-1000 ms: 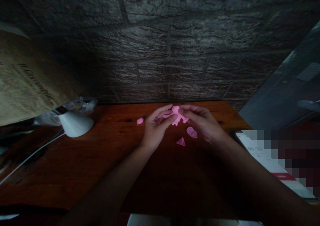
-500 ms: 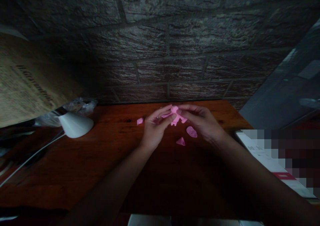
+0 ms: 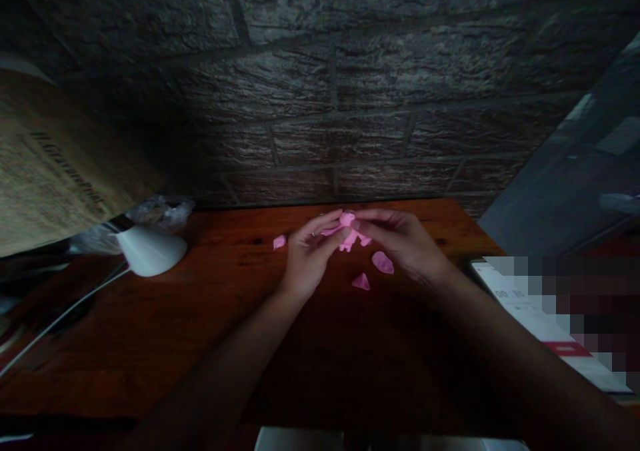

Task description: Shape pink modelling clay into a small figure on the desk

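Observation:
A small pink clay figure point(image 3: 347, 220) with a rounded top and limb-like parts is held above the wooden table, between both hands. My left hand point(image 3: 309, 254) is closed on its left side, thumb against the front, a ring on one finger. From the other side, my right hand point(image 3: 407, 241) pinches it with thumb and index finger, partly hiding it. On the table below lie a flat oval pink clay piece point(image 3: 383, 262) and a cone-like pink clay piece point(image 3: 361, 282). Left of my left hand sits a small pink clay lump point(image 3: 279, 242).
A lamp with a white base point(image 3: 153, 250) and a printed brown shade point(image 3: 55, 164) stands at the left, its white cable point(image 3: 65, 321) trailing forward. Crumpled clear plastic point(image 3: 163, 211) lies behind it. A tablet-like screen point(image 3: 530, 311) is at the right. A stone-patterned wall point(image 3: 310, 91) borders the table's point(image 3: 240, 291) back.
My right thumb has shifted slightly left over the front of the pink figure, covering more of its middle. The loose pink pieces stay where they were.

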`<action>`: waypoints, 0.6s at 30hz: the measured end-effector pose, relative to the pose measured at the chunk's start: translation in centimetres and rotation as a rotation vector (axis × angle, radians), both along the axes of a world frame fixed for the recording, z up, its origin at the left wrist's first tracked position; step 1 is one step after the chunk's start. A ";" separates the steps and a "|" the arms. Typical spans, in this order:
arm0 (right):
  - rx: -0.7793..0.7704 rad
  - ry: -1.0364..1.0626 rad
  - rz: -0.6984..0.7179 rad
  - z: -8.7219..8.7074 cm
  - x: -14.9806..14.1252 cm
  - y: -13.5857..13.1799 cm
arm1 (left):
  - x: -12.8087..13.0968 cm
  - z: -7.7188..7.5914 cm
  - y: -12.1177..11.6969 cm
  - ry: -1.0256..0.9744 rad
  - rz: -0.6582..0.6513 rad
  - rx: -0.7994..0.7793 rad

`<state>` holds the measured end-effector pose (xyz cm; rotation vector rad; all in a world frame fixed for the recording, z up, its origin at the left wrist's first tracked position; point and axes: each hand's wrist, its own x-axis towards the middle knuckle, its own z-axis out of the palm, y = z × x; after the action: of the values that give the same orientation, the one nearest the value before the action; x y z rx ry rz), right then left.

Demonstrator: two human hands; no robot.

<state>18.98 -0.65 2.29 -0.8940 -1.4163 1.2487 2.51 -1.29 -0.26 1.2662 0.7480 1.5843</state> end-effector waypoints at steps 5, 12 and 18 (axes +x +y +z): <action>0.025 -0.004 0.009 0.1 0.0 -0.2 | -0.1 0.1 0.1 -0.009 -0.005 -0.030; 0.023 0.020 0.023 0.4 -0.3 -0.5 | -0.1 0.4 0.0 -0.041 -0.004 -0.088; 0.008 0.020 -0.019 0.1 -0.5 -0.4 | 0.0 0.3 0.0 -0.024 -0.016 -0.098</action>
<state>18.48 -1.05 2.44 -0.8853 -1.3930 1.2334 2.47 -1.29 0.02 1.1779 0.7884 1.5290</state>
